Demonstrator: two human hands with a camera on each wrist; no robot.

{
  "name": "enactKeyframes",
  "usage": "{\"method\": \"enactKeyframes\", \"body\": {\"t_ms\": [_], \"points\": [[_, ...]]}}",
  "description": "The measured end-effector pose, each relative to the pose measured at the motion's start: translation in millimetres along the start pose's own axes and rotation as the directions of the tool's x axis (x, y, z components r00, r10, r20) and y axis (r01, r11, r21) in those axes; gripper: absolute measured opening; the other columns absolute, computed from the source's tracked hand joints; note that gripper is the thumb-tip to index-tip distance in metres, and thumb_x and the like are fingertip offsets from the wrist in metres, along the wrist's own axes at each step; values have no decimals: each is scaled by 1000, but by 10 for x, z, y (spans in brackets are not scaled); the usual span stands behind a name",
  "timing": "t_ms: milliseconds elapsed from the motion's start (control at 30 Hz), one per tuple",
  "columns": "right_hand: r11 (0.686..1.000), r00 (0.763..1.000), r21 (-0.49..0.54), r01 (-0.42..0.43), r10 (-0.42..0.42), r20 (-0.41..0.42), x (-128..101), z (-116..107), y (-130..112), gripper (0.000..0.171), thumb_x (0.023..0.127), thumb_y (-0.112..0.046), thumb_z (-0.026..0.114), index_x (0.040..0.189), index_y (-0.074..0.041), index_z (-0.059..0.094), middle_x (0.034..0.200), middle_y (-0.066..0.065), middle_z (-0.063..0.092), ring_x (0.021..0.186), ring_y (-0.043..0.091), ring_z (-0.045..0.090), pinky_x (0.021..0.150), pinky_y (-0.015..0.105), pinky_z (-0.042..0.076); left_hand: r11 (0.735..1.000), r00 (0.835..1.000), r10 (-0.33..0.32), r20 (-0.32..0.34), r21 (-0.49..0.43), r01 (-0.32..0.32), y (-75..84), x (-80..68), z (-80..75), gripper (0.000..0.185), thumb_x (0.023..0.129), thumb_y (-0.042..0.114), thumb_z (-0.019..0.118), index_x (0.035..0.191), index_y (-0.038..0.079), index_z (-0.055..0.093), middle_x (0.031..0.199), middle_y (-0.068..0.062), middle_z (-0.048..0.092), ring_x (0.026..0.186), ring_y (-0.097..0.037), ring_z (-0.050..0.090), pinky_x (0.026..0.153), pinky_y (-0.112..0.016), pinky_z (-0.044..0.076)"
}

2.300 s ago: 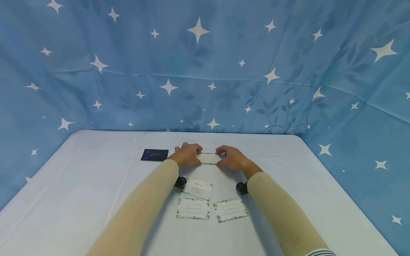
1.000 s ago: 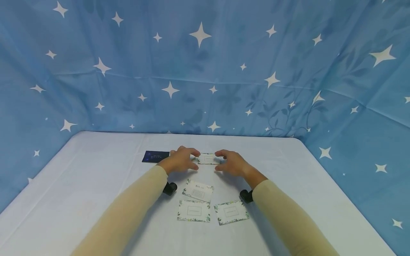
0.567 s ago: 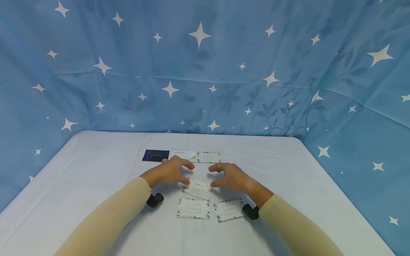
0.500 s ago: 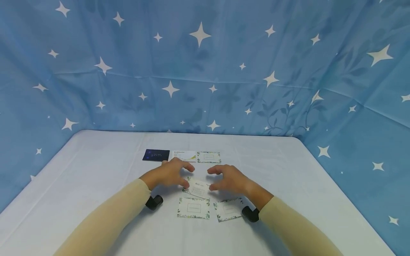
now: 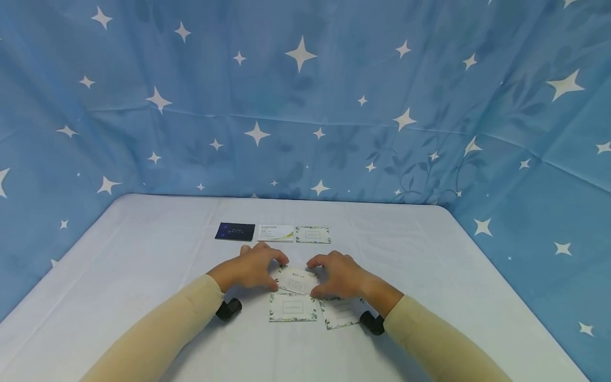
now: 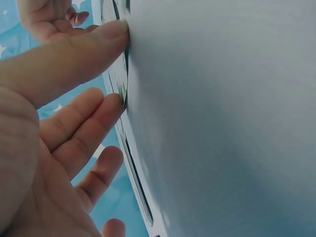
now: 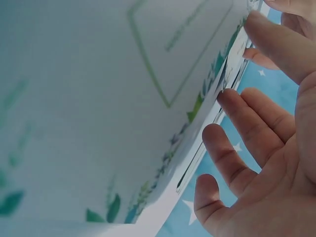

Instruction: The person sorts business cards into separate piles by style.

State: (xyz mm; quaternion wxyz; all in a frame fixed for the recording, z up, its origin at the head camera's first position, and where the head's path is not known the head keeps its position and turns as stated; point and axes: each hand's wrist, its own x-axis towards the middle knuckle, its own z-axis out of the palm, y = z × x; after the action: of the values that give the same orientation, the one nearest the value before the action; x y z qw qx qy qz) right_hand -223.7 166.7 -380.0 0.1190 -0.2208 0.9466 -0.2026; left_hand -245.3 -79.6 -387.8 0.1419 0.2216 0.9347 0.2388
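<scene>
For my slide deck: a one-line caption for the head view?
Both hands, left hand and right hand, touch a white card on the table.

On the table [image 5: 143, 276], three cards [image 5: 273, 232] lie in a row behind the middle card [image 5: 296, 279]. Two other cards [image 5: 293, 307] lie side by side before the middle card.
</scene>
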Motion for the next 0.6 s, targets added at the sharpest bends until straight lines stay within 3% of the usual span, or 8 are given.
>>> {"method": "enactKeyframes", "body": {"t_ms": [300,600], "points": [[999,1000,52,-9,10,-6,6,19,53,62,80,-40,84,133,-17,64,128,6,60,122,27,52,99,47,41,999,997,34,-68,15,-33,-1,1,19,46,77,25,88,118,22,69,118,10,61,117,-21,42,91,-46,30],[997,994,79,13,-5,-112,34,-63,112,56,84,-31,82,134,-14,63,125,2,62,116,26,56,96,46,45,997,989,40,-141,-61,-50,10,65,-33,43,79,27,85,117,22,67,116,11,61,116,-20,44,90,-45,28]]}}
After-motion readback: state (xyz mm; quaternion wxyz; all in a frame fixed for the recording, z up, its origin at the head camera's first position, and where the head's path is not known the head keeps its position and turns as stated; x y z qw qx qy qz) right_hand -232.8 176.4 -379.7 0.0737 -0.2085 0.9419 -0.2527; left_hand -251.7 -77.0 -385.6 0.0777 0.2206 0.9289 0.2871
